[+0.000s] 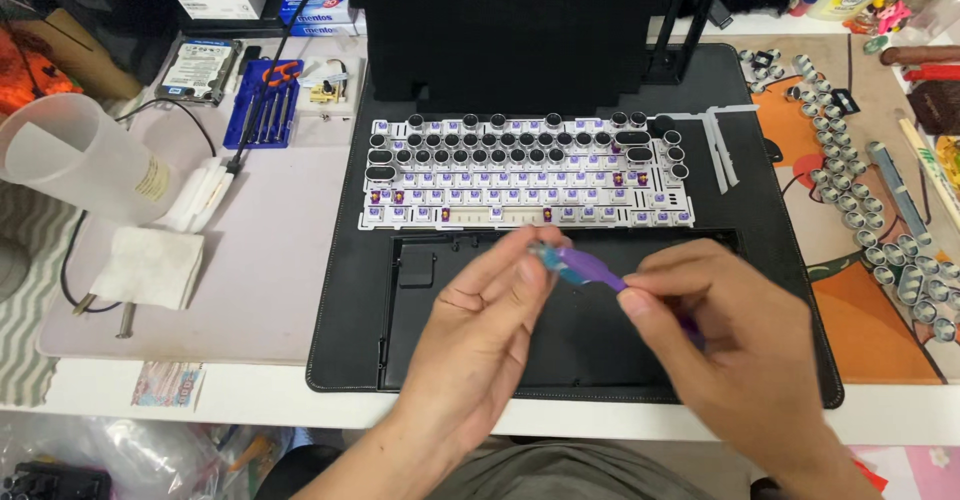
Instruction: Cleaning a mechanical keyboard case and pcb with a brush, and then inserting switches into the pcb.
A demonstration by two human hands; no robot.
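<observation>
Keycaps (pixel 500 145) are being fitted, lower rows left bare, while purple tool (pixel 592 273) is being pinched by both left hand (pixel 480 345) and right hand (pixel 730 345) at six o'clock of keyboard (pixel 527 212)

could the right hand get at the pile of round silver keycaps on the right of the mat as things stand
Probably yes. The right hand lies close to the loose round silver keycaps, with nothing standing between them, but it now pinches a purple plastic tool, which the left hand also grips.
</observation>
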